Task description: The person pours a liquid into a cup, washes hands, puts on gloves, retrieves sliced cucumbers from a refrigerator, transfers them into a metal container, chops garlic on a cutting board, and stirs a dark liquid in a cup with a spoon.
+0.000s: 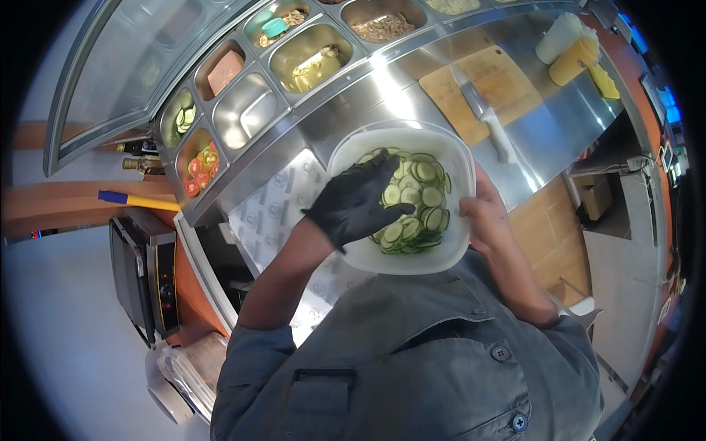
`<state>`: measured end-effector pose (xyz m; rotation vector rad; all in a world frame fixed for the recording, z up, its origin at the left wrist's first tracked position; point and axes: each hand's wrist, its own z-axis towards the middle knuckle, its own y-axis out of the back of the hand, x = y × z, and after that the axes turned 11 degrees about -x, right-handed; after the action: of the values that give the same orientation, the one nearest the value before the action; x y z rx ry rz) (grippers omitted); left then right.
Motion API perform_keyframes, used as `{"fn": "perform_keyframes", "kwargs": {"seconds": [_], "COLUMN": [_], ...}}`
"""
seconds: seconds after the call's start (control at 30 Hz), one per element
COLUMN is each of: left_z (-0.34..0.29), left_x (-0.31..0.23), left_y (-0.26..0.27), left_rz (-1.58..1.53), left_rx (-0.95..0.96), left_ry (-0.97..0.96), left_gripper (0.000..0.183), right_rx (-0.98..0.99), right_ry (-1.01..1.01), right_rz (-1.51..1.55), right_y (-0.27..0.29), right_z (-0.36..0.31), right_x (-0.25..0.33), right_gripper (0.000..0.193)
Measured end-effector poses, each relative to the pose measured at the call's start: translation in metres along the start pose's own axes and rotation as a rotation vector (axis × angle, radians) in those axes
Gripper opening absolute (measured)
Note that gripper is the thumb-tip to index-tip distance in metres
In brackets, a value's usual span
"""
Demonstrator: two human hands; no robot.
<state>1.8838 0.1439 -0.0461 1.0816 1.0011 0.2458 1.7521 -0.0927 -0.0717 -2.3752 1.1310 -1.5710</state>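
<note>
A white, rounded-square plastic tub (360, 259) is held close in front of my chest, with many thin green-edged cucumber slices (412, 197) in it. My left hand (357, 202), in a black glove, reaches over the tub's left rim. Its fingers stretch across the slices with the thumb spread apart, and no slice shows in its grasp. At the right side, my bare right hand (485, 211) grips the tub, thumb over the rim and the other fingers mostly hidden behind the wall.
Beyond the tub, a wooden cutting board (507, 84) carries a white-handled knife (485, 114). Two squeeze bottles (573, 59) stand at the far right. Steel food pans (246, 110) line the counter's back left, under a raised glass lid (129, 66). Printed paper (276, 213) lies left of the tub.
</note>
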Motion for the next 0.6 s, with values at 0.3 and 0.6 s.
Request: {"fn": "perform_keyframes", "kwargs": {"seconds": [0.3,0.6], "left_z": [0.041,0.006], "left_x": [-0.042,-0.030], "left_y": [-0.068,-0.131], "left_rz": [0.198,0.198], "left_rx": [0.274,0.172], "left_ry": [0.403,0.282], "left_gripper": [0.095,0.105], "right_rx": [-0.034,-0.005], "right_ry": [0.191,0.133], "right_rz": [0.047,0.029], "right_y": [0.002,0.025], "right_z": [-0.035,-0.037], "right_x": [-0.010,-0.010], "right_gripper": [0.091,0.089]}}
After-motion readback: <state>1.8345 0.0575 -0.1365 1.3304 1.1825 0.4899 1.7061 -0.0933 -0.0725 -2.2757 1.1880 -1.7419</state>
